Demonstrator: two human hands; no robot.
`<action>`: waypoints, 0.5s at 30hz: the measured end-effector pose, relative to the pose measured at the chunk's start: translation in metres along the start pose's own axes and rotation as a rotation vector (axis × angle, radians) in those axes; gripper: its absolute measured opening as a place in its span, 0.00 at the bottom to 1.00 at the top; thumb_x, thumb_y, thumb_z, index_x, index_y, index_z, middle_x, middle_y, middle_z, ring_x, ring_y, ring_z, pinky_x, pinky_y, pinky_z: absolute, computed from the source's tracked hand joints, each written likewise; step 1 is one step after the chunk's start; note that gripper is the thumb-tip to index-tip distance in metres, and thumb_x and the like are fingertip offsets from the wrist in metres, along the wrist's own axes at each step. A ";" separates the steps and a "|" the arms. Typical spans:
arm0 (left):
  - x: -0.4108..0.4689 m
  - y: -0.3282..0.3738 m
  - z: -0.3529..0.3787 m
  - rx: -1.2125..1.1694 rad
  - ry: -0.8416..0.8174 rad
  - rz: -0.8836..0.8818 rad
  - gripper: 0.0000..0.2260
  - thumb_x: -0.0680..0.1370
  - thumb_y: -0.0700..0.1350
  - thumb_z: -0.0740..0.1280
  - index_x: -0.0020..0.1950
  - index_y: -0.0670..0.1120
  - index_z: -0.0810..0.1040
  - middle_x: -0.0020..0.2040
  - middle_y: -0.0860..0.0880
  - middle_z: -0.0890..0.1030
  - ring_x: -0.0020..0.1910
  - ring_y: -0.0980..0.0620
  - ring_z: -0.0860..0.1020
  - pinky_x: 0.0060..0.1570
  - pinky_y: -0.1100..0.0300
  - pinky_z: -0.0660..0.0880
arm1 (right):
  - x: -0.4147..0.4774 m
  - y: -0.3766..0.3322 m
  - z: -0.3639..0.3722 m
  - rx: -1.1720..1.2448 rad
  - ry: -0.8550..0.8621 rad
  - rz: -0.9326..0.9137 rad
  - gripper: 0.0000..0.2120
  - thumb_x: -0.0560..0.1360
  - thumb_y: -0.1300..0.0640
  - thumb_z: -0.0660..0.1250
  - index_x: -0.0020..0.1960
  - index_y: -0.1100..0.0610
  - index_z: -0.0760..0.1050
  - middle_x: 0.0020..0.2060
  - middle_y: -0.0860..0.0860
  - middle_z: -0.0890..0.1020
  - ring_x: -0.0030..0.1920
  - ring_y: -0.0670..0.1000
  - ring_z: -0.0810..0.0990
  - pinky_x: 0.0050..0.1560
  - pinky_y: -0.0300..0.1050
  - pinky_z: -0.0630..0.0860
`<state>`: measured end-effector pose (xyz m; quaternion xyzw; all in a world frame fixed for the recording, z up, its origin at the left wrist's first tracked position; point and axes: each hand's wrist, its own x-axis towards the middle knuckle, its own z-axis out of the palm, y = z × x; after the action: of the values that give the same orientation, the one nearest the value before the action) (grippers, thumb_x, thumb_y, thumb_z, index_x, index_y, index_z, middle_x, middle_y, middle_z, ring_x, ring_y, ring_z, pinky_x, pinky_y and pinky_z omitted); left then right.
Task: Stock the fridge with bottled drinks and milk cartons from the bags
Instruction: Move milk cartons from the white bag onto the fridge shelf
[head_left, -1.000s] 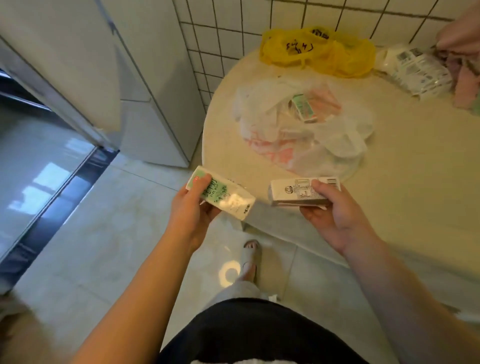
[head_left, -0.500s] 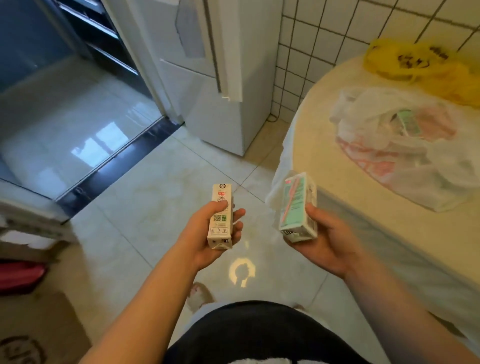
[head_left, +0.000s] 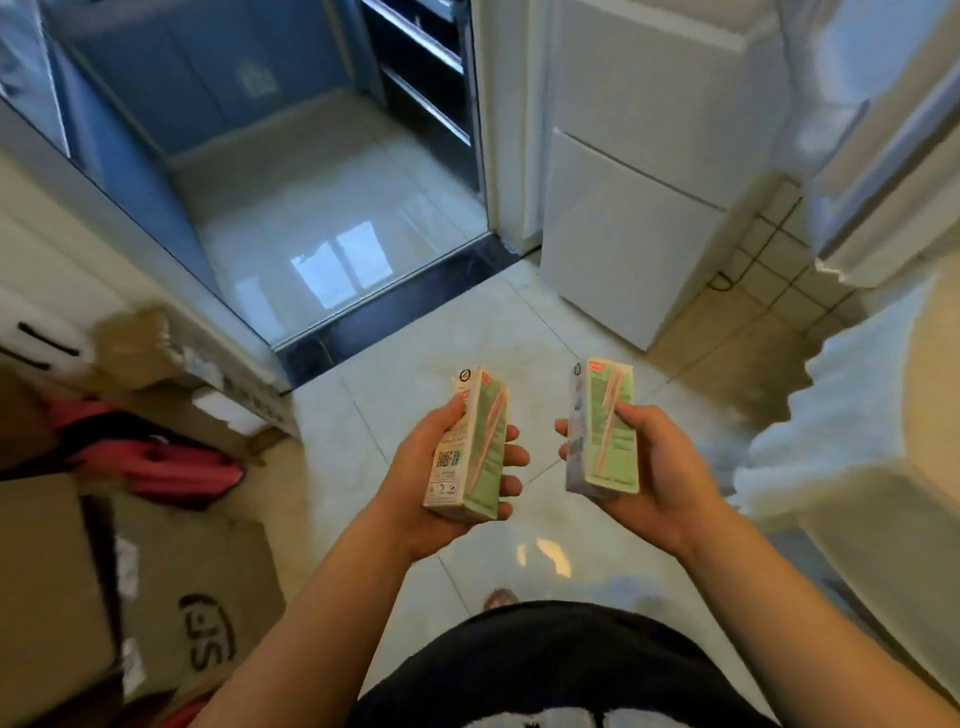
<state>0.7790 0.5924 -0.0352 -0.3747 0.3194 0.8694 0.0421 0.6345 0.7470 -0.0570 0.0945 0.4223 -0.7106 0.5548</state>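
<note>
Cardboard boxes (head_left: 156, 587) sat at far left. L hand (head_left: 441, 483) gripped one milk carton (head_left: 467, 447) upright over the tiled floor (head_left: 363, 415); R hand (head_left: 644, 467) gripped a 2nd carton (head_left: 605, 431), near the 1st, apart. White fridge (head_left: 623, 218) stood beyond; table edge (head_left: 883, 493) at far right.
</note>
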 end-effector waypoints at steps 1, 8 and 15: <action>0.001 0.008 -0.009 -0.019 0.007 0.014 0.28 0.77 0.62 0.58 0.59 0.39 0.76 0.43 0.41 0.80 0.33 0.46 0.78 0.33 0.56 0.76 | 0.011 0.000 0.009 0.033 0.010 0.023 0.20 0.73 0.51 0.60 0.62 0.57 0.76 0.47 0.59 0.82 0.42 0.57 0.80 0.46 0.51 0.74; 0.035 0.062 -0.046 -0.019 0.132 0.098 0.32 0.79 0.68 0.51 0.65 0.42 0.74 0.43 0.42 0.79 0.36 0.45 0.79 0.38 0.54 0.78 | 0.084 -0.024 0.045 0.008 -0.124 0.166 0.28 0.74 0.37 0.60 0.62 0.58 0.73 0.38 0.56 0.75 0.28 0.52 0.71 0.29 0.43 0.70; 0.107 0.145 -0.042 0.110 0.246 0.184 0.14 0.81 0.57 0.59 0.59 0.53 0.78 0.42 0.49 0.85 0.39 0.52 0.84 0.38 0.57 0.81 | 0.180 -0.078 0.077 0.078 -0.122 0.190 0.27 0.73 0.48 0.63 0.66 0.62 0.73 0.45 0.57 0.79 0.40 0.54 0.76 0.42 0.48 0.77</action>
<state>0.6832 0.4346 -0.0537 -0.4447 0.4023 0.7982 -0.0568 0.5263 0.5679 -0.0785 0.1123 0.3490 -0.6750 0.6403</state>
